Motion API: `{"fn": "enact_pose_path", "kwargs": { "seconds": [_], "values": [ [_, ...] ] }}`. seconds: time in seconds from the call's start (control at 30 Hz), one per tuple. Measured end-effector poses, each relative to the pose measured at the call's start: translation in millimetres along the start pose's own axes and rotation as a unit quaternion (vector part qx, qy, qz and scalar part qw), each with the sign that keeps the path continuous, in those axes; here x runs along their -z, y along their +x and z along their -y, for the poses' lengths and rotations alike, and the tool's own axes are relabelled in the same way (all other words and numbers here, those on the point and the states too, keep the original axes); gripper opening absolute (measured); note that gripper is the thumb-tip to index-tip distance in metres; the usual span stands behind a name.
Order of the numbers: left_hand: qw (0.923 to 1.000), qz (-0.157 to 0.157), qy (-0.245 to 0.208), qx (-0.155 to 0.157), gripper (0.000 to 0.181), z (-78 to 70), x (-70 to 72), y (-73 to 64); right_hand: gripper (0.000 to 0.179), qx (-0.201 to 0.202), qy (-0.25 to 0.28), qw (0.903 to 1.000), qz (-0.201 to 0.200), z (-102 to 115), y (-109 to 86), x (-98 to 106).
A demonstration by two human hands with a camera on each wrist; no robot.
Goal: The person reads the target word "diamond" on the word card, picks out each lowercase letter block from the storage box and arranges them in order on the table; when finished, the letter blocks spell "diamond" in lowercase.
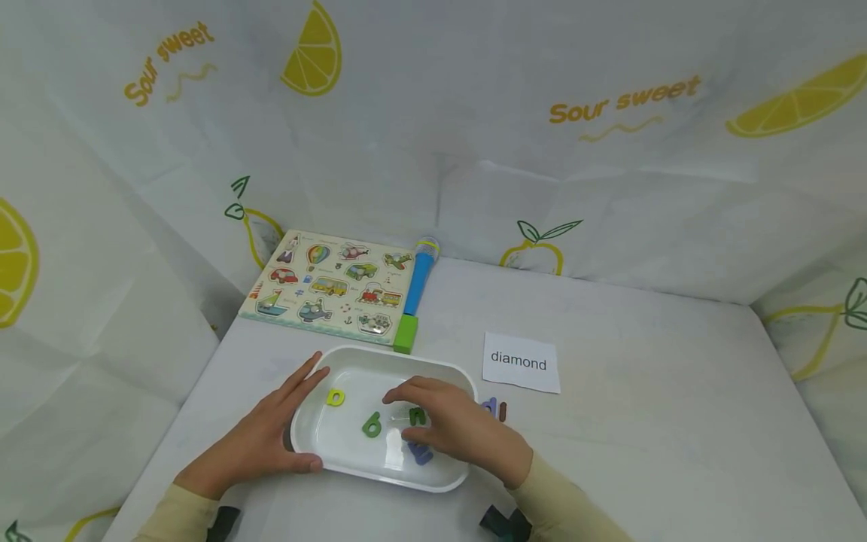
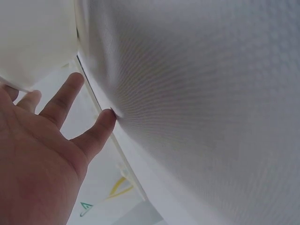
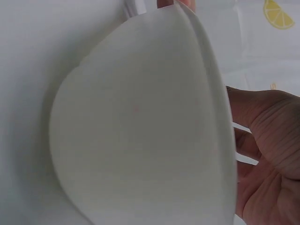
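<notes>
A white tray (image 1: 352,453) sits at the front of the table. Inside lie a yellow letter (image 1: 335,397), a green b-shaped letter (image 1: 372,425), a green n (image 1: 417,415) and blue lettering (image 1: 421,453) partly hidden by my right hand. My left hand (image 1: 260,433) rests against the tray's left end, fingers spread and thumb along the front rim. Over the tray's right half hovers my right hand (image 1: 467,425), fingers loosely bent around the green n, with nothing visibly held. Beyond the right rim lie a purple d (image 1: 490,407) and a brown stick-shaped letter (image 1: 503,411).
Behind the tray lies a vehicle puzzle board (image 1: 332,290), with a blue toy microphone (image 1: 421,278) and a green block (image 1: 406,334) along its right side. A white card (image 1: 521,362) reading "diamond" lies right of the tray. Lemon-print cloth (image 1: 433,113) hangs behind.
</notes>
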State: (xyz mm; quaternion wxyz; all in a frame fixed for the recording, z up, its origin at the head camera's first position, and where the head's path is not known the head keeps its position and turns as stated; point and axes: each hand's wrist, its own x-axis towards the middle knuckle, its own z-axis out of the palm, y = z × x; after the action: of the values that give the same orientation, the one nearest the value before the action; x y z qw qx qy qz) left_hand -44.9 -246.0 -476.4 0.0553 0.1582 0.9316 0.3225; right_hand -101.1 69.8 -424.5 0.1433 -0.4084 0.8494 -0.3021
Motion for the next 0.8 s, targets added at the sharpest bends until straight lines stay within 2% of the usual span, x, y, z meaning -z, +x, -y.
{"fn": "enact_pose_path", "kwargs": {
  "seconds": [0.17, 0.37, 0.53, 0.8],
  "values": [
    [1.0000, -0.001, 0.002, -0.009, 0.122, -0.2, 0.0, -0.1, 0.046, 0.005, -0.010, 0.9995, 0.030, 15.8, 21.2, 5.0],
    [0.9998, 0.000, 0.004, -0.022, 0.123, 0.0, 0.6, -0.7, 0.049, 0.037, -0.026, 0.9955, 0.083, 28.8, 50.2, -0.6],
    [0.9994, 0.001, -0.003, -0.034, 0.125, 1.6, 1.0, -1.3, 0.048, 0.075, -0.044, 0.9864, 0.140, 35.1, 64.3, -7.1],
    [0.9986, 0.001, -0.006, -0.052, 0.125, 2.8, 1.6, -2.8, 0.046, 0.130, -0.075, 0.9706, 0.188, 33.9, 84.6, -7.9]
  ]
}}
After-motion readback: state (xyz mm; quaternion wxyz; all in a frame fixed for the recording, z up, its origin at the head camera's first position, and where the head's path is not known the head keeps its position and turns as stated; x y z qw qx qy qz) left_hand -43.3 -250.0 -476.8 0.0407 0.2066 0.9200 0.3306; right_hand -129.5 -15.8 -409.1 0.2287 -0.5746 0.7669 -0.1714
